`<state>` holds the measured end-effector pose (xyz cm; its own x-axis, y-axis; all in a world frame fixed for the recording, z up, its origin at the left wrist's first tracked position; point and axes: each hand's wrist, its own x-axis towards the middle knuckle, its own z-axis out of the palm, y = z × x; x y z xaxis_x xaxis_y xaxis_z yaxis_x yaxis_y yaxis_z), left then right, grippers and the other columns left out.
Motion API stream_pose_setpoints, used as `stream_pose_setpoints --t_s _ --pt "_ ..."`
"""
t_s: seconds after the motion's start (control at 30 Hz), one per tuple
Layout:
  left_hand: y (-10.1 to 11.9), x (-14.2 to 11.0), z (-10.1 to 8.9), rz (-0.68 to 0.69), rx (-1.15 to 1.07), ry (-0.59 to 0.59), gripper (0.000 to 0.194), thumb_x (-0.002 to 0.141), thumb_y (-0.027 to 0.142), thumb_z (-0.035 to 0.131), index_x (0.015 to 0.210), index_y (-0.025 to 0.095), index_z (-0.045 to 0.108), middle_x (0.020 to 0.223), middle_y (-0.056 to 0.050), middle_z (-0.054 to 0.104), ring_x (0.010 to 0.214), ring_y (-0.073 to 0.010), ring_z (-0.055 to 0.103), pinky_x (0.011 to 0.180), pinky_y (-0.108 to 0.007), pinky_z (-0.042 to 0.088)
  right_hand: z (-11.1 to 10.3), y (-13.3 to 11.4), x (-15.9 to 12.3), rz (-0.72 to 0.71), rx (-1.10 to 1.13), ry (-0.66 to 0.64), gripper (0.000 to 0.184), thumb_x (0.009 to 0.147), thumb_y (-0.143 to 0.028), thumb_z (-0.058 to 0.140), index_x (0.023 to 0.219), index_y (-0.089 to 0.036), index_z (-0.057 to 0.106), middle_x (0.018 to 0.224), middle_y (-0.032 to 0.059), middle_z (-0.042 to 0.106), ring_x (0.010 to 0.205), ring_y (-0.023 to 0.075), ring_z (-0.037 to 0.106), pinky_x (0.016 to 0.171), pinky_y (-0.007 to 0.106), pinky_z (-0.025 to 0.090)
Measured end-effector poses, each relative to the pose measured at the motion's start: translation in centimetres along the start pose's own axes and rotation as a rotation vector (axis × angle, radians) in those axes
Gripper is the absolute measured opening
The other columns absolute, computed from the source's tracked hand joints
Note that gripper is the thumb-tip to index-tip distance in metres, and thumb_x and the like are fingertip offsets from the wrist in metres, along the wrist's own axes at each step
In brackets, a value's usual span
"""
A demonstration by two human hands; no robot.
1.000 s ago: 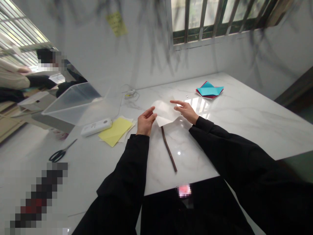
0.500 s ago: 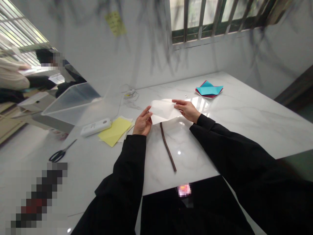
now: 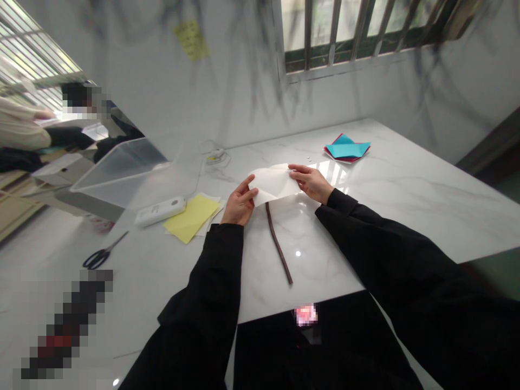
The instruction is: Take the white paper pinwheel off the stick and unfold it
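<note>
A white sheet of paper [image 3: 273,183] is held just above the white marble table [image 3: 406,200], partly folded over. My left hand [image 3: 239,203] pinches its left edge and my right hand [image 3: 312,182] pinches its right upper edge. Both arms wear black sleeves. A thin dark brown stick [image 3: 278,244] lies on the table under the paper and runs toward me between my arms.
Yellow sheets [image 3: 192,218] lie left of my left hand, beside a white oblong device [image 3: 160,210]. Black scissors [image 3: 104,251] lie farther left. A clear plastic bin [image 3: 122,169] stands at the back left. Teal and red paper [image 3: 346,148] lies far right. People sit beyond the bin.
The paper went from a flat open sheet to a folded, narrower shape. My right hand closed onto its right edge and my hands moved slightly nearer each other.
</note>
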<state>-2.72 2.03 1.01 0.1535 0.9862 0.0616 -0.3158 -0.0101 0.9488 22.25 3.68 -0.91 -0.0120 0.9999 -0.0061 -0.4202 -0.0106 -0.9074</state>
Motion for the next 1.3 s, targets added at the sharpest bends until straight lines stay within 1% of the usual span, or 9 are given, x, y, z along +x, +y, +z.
stream_pose_setpoints --t_s 0.2,0.4,0.57,0.73,0.83,0.9,1.0,1.2,1.3 --pt "0.8 -0.4 0.3 -0.043 -0.069 0.041 0.081 0.072 0.023 0.084 0.146 0.027 0.052 0.137 -0.009 0.068 0.121 -0.0244 0.067 0.106 -0.038 0.053 0.1 -0.3 -0.6 0.037 -0.036 0.007 0.044 0.071 -0.027 0.086 0.113 -0.026 0.072 0.103 0.0007 0.072 0.089 0.0149 0.067 0.079 0.029 0.056" --pt "0.7 -1.1 0.9 -0.13 -0.065 -0.092 0.062 0.075 0.027 0.08 0.133 0.013 0.063 0.124 -0.017 0.074 0.119 -0.0338 0.069 0.108 -0.048 0.053 0.9 0.4 -1.2 0.089 -0.021 -0.07 0.047 0.069 -0.026 0.089 0.113 -0.027 0.072 0.101 -0.0006 0.072 0.089 0.0138 0.066 0.079 0.028 0.054" --pt "-0.3 -0.1 0.4 -0.158 -0.013 0.043 0.051 0.082 0.029 0.073 0.128 0.009 0.067 0.122 -0.019 0.074 0.123 -0.0363 0.067 0.111 -0.053 0.051 1.2 0.8 -1.4 0.087 -0.025 -0.08 0.043 0.071 -0.026 0.087 0.111 -0.024 0.073 0.099 0.001 0.072 0.085 0.0123 0.064 0.078 0.026 0.053" --pt "2.6 -0.1 -0.9 0.308 0.405 0.374 0.046 0.093 0.035 0.062 0.136 0.019 0.066 0.145 -0.011 0.064 0.145 -0.0304 0.049 0.124 -0.048 0.036 1.1 0.9 -1.1 0.097 0.013 -0.046 0.032 0.074 -0.026 0.084 0.104 -0.02 0.075 0.09 0.0017 0.071 0.074 0.0095 0.06 0.073 0.023 0.054" --pt "6.7 -2.0 -2.3 0.743 0.904 0.504 0.05 0.097 0.025 0.053 0.146 0.016 0.059 0.167 -0.008 0.04 0.157 -0.0259 0.03 0.131 -0.044 0.018 1.1 1.1 -0.8 0.104 0.01 -0.086 0.029 0.072 -0.021 0.084 0.1 -0.019 0.076 0.085 0.0015 0.07 0.074 0.0094 0.061 0.074 0.023 0.055" --pt "8.9 -3.6 -3.7 0.824 1.216 0.533 0.057 0.093 0.016 0.049 0.149 0.019 0.056 0.171 -0.004 0.032 0.158 -0.0238 0.025 0.132 -0.043 0.014 1.1 1.3 -0.7 0.088 -0.033 -0.123 0.027 0.072 -0.02 0.083 0.098 -0.018 0.076 0.085 0.0021 0.07 0.075 0.0099 0.062 0.075 0.024 0.055" --pt "9.8 -5.5 -6.5 0.678 1.505 0.458 0.068 0.086 0.013 0.049 0.153 0.023 0.052 0.173 -0.001 0.024 0.161 -0.0258 0.016 0.131 -0.049 0.012 1.3 1.6 -0.7 0.059 -0.105 -0.159 0.027 0.071 -0.019 0.083 0.097 -0.017 0.076 0.083 0.0023 0.071 0.074 0.0102 0.062 0.075 0.025 0.055" --pt "4.6 -7.0 -11.8 -0.017 1.737 0.14 0.059 0.098 0.035 0.04 0.154 0.023 0.051 0.165 -0.013 0.042 0.152 -0.0409 0.035 0.121 -0.065 0.027 1.4 1.6 -0.7 0.05 -0.162 -0.197 0.021 0.074 -0.016 0.079 0.095 -0.017 0.076 0.078 0.0021 0.072 0.068 0.0102 0.06 0.07 0.025 0.053" --pt "3.4 -7.0 -12.4 -0.027 1.79 0.152 0.065 0.098 0.054 0.041 0.154 0.024 0.05 0.163 -0.014 0.044 0.148 -0.0406 0.039 0.12 -0.061 0.029 1.4 1.4 -0.8 0.03 -0.212 -0.204 0.018 0.076 -0.016 0.076 0.094 -0.017 0.077 0.077 0.0017 0.072 0.066 0.01 0.059 0.069 0.025 0.052"
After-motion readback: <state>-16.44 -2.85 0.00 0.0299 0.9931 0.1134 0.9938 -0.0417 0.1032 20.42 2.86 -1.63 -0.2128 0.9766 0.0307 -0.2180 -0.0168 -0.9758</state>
